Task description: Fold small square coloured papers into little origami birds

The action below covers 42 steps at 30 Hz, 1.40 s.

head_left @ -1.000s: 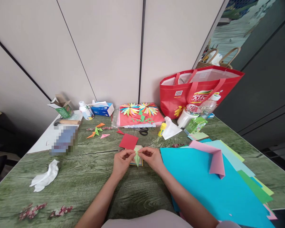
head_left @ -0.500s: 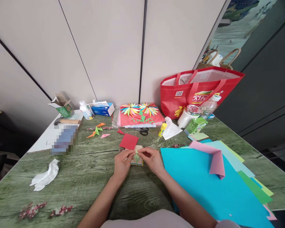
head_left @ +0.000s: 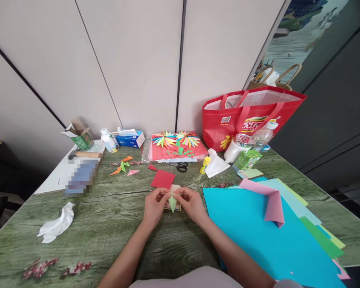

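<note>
Between my two hands is a small piece of folded light green paper [head_left: 173, 203], its pointed end toward me. My left hand [head_left: 155, 205] pinches its left side with thumb and forefinger. On the other side my right hand [head_left: 191, 203] pinches it the same way. The fingers cover the paper's upper part. Beneath it lies a small stack of square paper [head_left: 175, 187], mostly hidden by the hands. A red paper square [head_left: 163, 179] rests just beyond, touching or overlapping the stack.
Folded paper pieces [head_left: 123, 166], scissors [head_left: 181, 166] and a yellow glue stick [head_left: 205, 164] lie farther back. Large blue paper [head_left: 246, 224] with a folded pink sheet [head_left: 274, 204] covers the right side. A red bag [head_left: 237, 120] stands behind. Crumpled tissue [head_left: 57, 224] lies left.
The light green paper's point tilted out of clear sight half a second ago and now shows again, facing me. Both hands keep their pinch in nearly the same place.
</note>
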{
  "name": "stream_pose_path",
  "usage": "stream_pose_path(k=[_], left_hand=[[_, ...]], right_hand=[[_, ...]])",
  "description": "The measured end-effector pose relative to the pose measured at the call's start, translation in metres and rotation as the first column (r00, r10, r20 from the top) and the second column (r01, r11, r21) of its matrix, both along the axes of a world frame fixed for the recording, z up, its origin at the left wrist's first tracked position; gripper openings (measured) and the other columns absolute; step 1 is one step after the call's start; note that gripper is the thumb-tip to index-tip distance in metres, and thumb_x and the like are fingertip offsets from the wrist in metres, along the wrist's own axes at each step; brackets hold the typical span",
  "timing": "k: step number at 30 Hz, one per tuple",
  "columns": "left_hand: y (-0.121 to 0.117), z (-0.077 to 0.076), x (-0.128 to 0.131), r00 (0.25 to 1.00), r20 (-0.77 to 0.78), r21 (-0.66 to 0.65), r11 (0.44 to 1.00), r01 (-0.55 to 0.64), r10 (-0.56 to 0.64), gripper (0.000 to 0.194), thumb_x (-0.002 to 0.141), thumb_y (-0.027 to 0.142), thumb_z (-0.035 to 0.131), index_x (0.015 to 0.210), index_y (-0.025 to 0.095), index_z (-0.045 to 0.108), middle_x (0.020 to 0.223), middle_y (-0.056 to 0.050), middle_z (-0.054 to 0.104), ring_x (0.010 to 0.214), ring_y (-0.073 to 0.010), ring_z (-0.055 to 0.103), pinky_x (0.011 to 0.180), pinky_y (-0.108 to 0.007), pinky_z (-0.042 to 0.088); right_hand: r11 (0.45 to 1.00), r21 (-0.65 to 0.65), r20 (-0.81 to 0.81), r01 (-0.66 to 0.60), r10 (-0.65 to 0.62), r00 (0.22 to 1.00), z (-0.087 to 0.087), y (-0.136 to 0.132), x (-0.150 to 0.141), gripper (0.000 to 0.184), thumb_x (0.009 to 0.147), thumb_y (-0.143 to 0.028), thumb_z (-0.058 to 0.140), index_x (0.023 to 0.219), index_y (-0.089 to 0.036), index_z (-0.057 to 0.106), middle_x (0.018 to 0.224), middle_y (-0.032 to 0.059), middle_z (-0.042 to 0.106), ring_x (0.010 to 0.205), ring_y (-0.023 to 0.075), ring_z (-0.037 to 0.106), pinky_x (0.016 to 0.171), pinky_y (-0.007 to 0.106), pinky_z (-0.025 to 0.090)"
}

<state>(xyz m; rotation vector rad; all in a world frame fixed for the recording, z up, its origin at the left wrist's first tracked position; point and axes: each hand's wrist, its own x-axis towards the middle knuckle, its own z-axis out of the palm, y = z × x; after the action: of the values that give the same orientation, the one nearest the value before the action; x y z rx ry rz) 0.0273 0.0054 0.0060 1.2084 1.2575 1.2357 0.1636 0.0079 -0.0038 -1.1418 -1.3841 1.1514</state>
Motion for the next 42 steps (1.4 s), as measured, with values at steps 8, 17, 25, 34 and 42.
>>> stream_pose_path(k=[8, 17, 25, 34, 42], left_hand=[[0.002, -0.007, -0.003, 0.997, -0.076, 0.076, 0.997, 0.026, -0.020, 0.009, 0.067, 0.026, 0.061, 0.067, 0.017, 0.063, 0.058, 0.003, 0.056, 0.044, -0.0096, 0.053, 0.045, -0.021, 0.043], [-0.001, -0.005, -0.001, 0.989, -0.119, 0.080, 0.993, 0.093, -0.083, 0.011, 0.072, 0.027, 0.057, 0.072, 0.017, 0.059, 0.061, 0.003, 0.056, 0.046, -0.0093, 0.053, 0.048, -0.021, 0.043], [0.000, -0.006, -0.002, 0.995, -0.079, 0.168, 0.983, 0.072, -0.059, 0.009, 0.069, 0.025, 0.062, 0.068, 0.017, 0.066, 0.066, 0.000, 0.055, 0.044, -0.0082, 0.051, 0.043, -0.021, 0.043], [-0.001, -0.001, -0.003, 0.992, -0.129, 0.188, 0.982, 0.037, -0.013, 0.011, 0.070, 0.026, 0.061, 0.066, 0.017, 0.065, 0.063, 0.001, 0.052, 0.046, -0.0082, 0.048, 0.044, -0.020, 0.040], [0.002, 0.002, -0.005, 0.996, -0.082, -0.010, 1.000, 0.026, -0.027, 0.015, 0.063, 0.028, 0.065, 0.057, 0.014, 0.064, 0.047, 0.003, 0.052, 0.037, -0.0065, 0.040, 0.038, -0.019, 0.032]], right_hand=[[0.984, -0.176, -0.188, 0.006, -0.040, 0.981, -0.004, 0.001, 0.000, 0.023, 0.059, -0.035, 0.070, 0.071, -0.017, 0.062, 0.060, 0.0005, 0.064, 0.052, 0.0144, 0.058, 0.050, 0.026, 0.049], [0.985, -0.167, -0.129, 0.043, -0.065, 0.990, -0.001, 0.003, 0.003, 0.021, 0.058, -0.031, 0.070, 0.069, -0.015, 0.061, 0.054, -0.0010, 0.062, 0.049, 0.0125, 0.056, 0.047, 0.022, 0.044], [0.984, -0.173, -0.229, -0.045, 0.004, 0.973, 0.003, 0.002, 0.004, 0.019, 0.056, -0.027, 0.072, 0.070, -0.017, 0.063, 0.062, 0.0000, 0.066, 0.056, 0.0131, 0.059, 0.053, 0.022, 0.045], [0.992, -0.097, -0.252, -0.076, 0.050, 0.967, 0.005, 0.003, 0.007, 0.015, 0.061, -0.031, 0.069, 0.064, -0.017, 0.064, 0.063, 0.0011, 0.066, 0.056, 0.0130, 0.057, 0.057, 0.025, 0.046], [0.980, -0.165, -0.273, -0.109, 0.061, 0.960, -0.002, 0.001, 0.000, 0.021, 0.064, -0.037, 0.066, 0.068, -0.017, 0.058, 0.060, -0.0018, 0.059, 0.053, 0.0117, 0.055, 0.050, 0.024, 0.047]])
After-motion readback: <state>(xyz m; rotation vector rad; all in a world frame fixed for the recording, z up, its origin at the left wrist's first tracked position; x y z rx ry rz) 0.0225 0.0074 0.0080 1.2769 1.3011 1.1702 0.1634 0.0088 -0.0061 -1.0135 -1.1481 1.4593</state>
